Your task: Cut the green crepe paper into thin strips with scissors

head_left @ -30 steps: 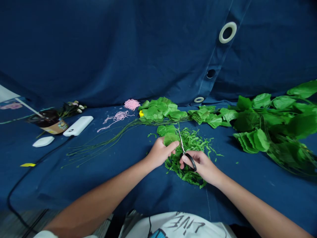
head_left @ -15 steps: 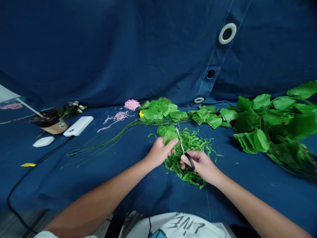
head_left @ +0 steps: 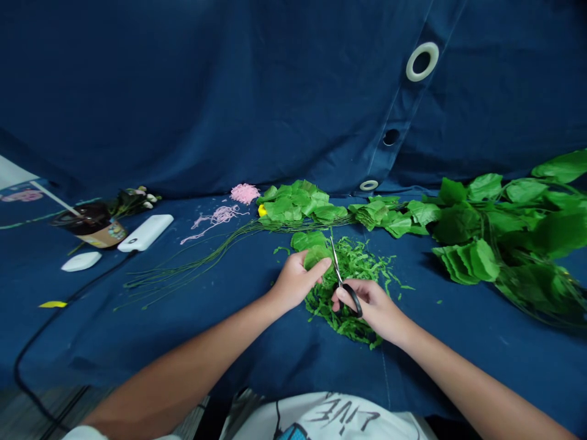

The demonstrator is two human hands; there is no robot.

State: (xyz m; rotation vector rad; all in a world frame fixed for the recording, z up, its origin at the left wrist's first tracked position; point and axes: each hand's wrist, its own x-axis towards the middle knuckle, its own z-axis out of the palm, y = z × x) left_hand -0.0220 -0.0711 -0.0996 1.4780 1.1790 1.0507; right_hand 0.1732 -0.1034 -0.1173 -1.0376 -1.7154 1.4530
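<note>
My left hand [head_left: 297,278] pinches a green leaf [head_left: 316,255] between thumb and fingers. Black-handled scissors [head_left: 337,263] are in my right hand [head_left: 367,304], their blades pointing up beside the leaf's right edge. Beneath both hands lies a heap of shredded green strips [head_left: 358,330] on the blue cloth [head_left: 229,342]. Another small green leaf [head_left: 300,239] rests just behind the held one. A stack of green leaves [head_left: 298,203] with a yellow piece [head_left: 262,211] sits farther back, with thin green stems [head_left: 202,260] trailing left.
Leafy vines [head_left: 518,226] spread across the right side. Pink shreds [head_left: 244,194] lie at the back. To the left are a cup with a straw [head_left: 103,232], a white power bank [head_left: 145,233] with a black cable [head_left: 34,339], and a white case [head_left: 81,261].
The scissors have shifted slightly right and their blades look a little more apart. The held leaf has tilted slightly in my left hand.
</note>
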